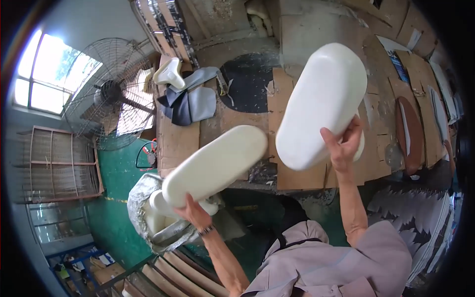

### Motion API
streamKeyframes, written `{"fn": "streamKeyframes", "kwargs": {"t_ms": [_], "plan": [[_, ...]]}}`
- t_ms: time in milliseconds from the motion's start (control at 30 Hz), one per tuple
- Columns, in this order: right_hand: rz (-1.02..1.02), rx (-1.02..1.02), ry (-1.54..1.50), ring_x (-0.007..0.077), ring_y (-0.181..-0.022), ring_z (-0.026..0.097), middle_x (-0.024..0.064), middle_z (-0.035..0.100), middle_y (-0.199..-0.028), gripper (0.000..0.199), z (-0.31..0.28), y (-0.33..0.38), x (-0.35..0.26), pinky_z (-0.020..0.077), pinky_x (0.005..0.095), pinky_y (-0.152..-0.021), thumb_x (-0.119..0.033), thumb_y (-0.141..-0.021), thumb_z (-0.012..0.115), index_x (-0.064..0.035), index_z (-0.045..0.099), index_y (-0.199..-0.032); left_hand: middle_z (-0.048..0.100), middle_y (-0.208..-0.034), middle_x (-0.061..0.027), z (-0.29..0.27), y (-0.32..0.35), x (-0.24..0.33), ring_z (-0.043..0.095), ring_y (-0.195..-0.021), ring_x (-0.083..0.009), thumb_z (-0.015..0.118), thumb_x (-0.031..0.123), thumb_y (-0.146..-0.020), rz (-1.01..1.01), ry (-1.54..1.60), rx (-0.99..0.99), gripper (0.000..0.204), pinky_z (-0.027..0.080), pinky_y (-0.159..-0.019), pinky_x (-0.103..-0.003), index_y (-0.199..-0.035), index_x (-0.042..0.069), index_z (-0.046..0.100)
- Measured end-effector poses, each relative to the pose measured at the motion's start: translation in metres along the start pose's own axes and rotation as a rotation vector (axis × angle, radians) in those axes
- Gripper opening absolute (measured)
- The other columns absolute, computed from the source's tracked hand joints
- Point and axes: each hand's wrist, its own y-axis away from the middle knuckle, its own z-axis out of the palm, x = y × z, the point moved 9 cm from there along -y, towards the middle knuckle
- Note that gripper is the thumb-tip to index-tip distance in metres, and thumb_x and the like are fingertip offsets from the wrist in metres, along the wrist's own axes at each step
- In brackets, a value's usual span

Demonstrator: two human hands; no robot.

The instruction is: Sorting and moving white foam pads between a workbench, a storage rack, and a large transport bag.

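- While I stand at the desk, my left hand is clamped on the near end of a white foam pad, raised and slanting away.
- My right hand is closed around the lower edge of a bigger white foam pad, held above the cardboard-covered top.
- Below, a silver sack holds more foam pieces.
- Farther off lie grey covers; a wire fan stands left.

— How many white foam pads are up in the air?
— Two: one pad, a second pad.
— Hands?
— Two, a left hand and a right hand.
— Fans?
— One wire-caged fan.
— Sacks?
— One silver sack, holding more white pieces, too hidden to count.
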Motion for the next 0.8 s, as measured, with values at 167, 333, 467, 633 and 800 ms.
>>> {"fn": "streamKeyframes", "kwargs": {"t_ms": [167, 333, 467, 633, 800], "plan": [[0.197, -0.101, 0.110, 0.0222, -0.127, 0.046, 0.0143, 0.047, -0.139, 0.075, 0.030, 0.055, 0.064, 0.0338, 0.0366, -0.109, -0.015, -0.085, 0.079, 0.0018, 0.036, -0.144, 0.054, -0.138, -0.0122, -0.125, 0.085, -0.016, 0.054, -0.124, -0.0279, 0.080, 0.015, -0.085, 0.057, 0.028, 0.362, 0.072, 0.048, -0.105, -0.045, -0.143, 0.004, 0.039], [0.185, -0.166, 0.035, 0.0217, -0.118, 0.055, 0.0117, 0.055, -0.131, 0.062, -0.006, 0.048, 0.064, 0.0447, 0.0371, -0.102, -0.030, -0.094, 0.069, 0.0025, 0.044, -0.140, 0.054, -0.140, -0.0118, -0.195, 0.117, -0.032, 0.052, -0.128, -0.0282, 0.075, 0.047, -0.086, -0.125, 0.268, 0.358, 0.082, 0.046, -0.106, -0.048, -0.146, 0.006, 0.039], [0.539, -0.126, -0.192, 0.0216, -0.078, 0.068, 0.0078, 0.068, -0.088, 0.054, -0.050, 0.015, 0.089, 0.0598, 0.0373, -0.075, -0.053, -0.098, 0.057, -0.0021, 0.060, -0.116, 0.052, -0.145, -0.0108, -0.210, 0.105, -0.042, 0.050, -0.133, -0.0275, 0.062, 0.062, -0.090, -0.396, 0.346, 0.084, 0.083, 0.043, -0.108, -0.049, -0.148, 0.008, 0.040], [0.801, -0.156, -0.159, 0.0181, -0.066, 0.066, 0.0027, 0.063, -0.068, 0.046, -0.093, -0.007, 0.112, 0.0596, 0.0354, -0.069, -0.054, -0.098, 0.056, -0.0090, 0.064, -0.093, 0.052, -0.145, -0.0101, -0.202, 0.103, -0.068, 0.052, -0.132, -0.0239, 0.061, 0.051, -0.096, -0.602, 0.222, -0.141, 0.074, 0.045, -0.108, -0.044, -0.147, 0.000, 0.041], [0.419, -0.137, 0.131, 0.0145, -0.072, 0.065, 0.0032, 0.067, -0.079, 0.029, -0.083, -0.013, 0.107, 0.0550, 0.0313, -0.070, -0.035, -0.100, 0.060, -0.0068, 0.070, -0.101, 0.058, -0.137, -0.0174, -0.206, 0.119, -0.080, 0.056, -0.127, -0.0294, 0.063, 0.039, -0.096, -0.472, 0.247, -0.060, 0.066, 0.045, -0.107, -0.047, -0.138, -0.010, 0.047]]}}
